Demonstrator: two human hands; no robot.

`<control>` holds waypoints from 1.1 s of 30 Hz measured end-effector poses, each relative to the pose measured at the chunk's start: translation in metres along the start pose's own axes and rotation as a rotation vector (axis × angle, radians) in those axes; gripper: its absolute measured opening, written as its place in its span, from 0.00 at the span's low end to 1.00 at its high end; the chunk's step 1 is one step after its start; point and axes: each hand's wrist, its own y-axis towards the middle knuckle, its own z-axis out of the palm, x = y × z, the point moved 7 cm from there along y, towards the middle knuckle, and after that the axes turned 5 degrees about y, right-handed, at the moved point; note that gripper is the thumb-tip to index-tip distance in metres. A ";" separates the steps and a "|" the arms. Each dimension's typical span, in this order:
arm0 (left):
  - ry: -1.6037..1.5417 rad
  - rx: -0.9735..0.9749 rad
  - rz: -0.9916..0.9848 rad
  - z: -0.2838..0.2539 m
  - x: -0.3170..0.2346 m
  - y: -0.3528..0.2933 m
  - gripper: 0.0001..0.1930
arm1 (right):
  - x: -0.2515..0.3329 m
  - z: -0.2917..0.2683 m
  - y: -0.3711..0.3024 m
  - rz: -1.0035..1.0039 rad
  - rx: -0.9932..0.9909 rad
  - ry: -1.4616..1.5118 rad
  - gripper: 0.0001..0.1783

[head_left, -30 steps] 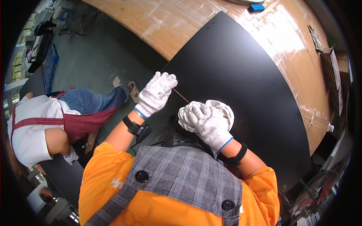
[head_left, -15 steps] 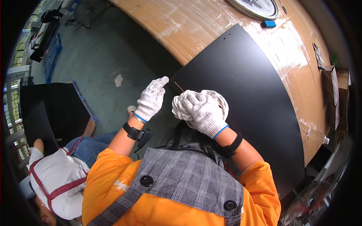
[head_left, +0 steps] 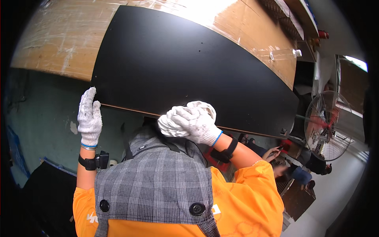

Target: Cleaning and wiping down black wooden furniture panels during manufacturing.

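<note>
Gripping black board (head_left: 189,67) edge — gloved hands

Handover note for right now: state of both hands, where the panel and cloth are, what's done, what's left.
Left hand: white knit glove, open, fingers flat at the near left corner of the large black rectangular panel.
Right hand: gloved, shut on a bunched white cloth, pressed at the panel's near edge.
Panel lies flat on the tape-wrapped brown wooden table.
Done: cannot tell from this view; no wipe marks visible.
Left: probably wiping the rest of that edge and surface.
</note>
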 end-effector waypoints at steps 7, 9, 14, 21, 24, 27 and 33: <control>-0.109 0.195 0.370 0.068 -0.096 0.034 0.21 | -0.127 -0.027 -0.257 1.107 -0.425 0.341 0.21; -0.088 0.252 0.468 0.089 -0.118 0.034 0.23 | -0.114 -0.036 -0.267 1.117 -0.293 0.041 0.23; 0.094 0.340 0.518 0.132 -0.147 0.054 0.24 | -0.095 -0.006 -0.236 1.255 -0.604 0.139 0.25; 0.188 0.290 0.628 0.147 -0.152 0.063 0.23 | -0.129 -0.001 -0.325 1.704 -0.615 -0.049 0.22; 0.243 0.291 0.616 0.142 -0.142 0.063 0.23 | -0.106 -0.002 -0.272 1.612 -0.686 0.097 0.24; 0.221 0.283 0.656 0.147 -0.148 0.062 0.24 | -0.121 -0.012 -0.303 1.718 -0.645 -0.115 0.21; 0.248 0.287 0.670 0.149 -0.148 0.060 0.24 | -0.119 -0.009 -0.292 1.604 -0.643 -0.149 0.24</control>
